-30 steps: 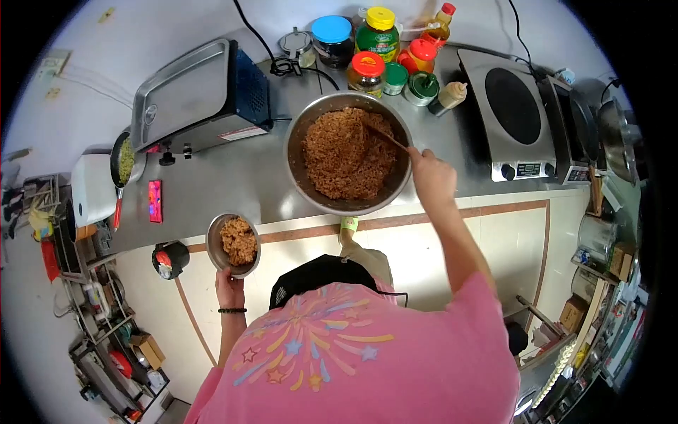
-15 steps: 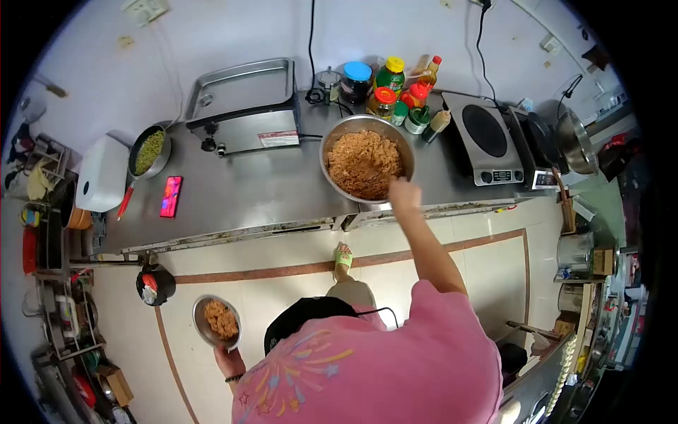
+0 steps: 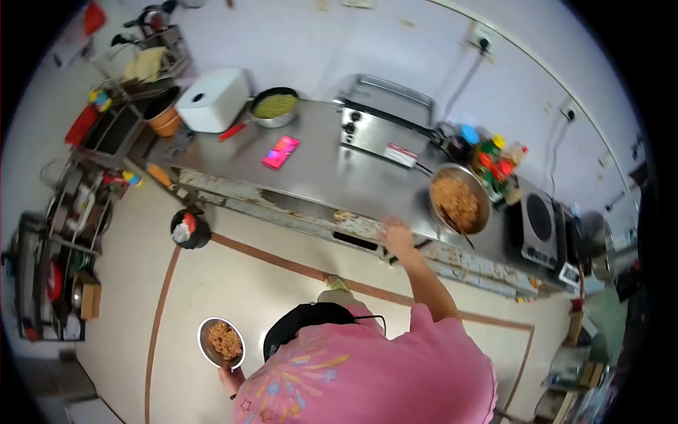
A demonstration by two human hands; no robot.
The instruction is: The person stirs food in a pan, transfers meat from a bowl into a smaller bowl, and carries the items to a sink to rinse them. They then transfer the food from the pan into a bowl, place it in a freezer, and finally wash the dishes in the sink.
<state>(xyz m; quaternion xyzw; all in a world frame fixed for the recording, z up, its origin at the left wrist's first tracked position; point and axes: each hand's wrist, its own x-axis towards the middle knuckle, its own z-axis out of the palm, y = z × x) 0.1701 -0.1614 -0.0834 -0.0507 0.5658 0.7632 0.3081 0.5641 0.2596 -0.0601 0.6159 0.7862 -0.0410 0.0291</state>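
Observation:
My left hand (image 3: 230,379) holds the rim and side of a small metal bowl (image 3: 204,346) containing an orange-brown crumbly mixture (image 3: 224,340), low at the left, over the floor. My right hand (image 3: 397,235) is by the counter's front edge, left of a large metal bowl (image 3: 482,194). It looks open and empty, though its fingers are slightly blurred. The large bowl stands on the counter with more mixture (image 3: 454,201) in it. A thin utensil handle (image 3: 466,237) sticks out over its front rim.
On the steel counter (image 3: 321,166) are a pink-screened phone (image 3: 281,152), a pan of green bits (image 3: 275,107), a white appliance (image 3: 214,101), a steel appliance (image 3: 381,133), jars and bottles (image 3: 487,150), and a cooktop (image 3: 539,218). A black bin (image 3: 191,230) stands below.
The view has turned, so the counter slants down to the right. My right hand has left the large bowl, where the utensil handle now shows. My left hand still holds the small bowl.

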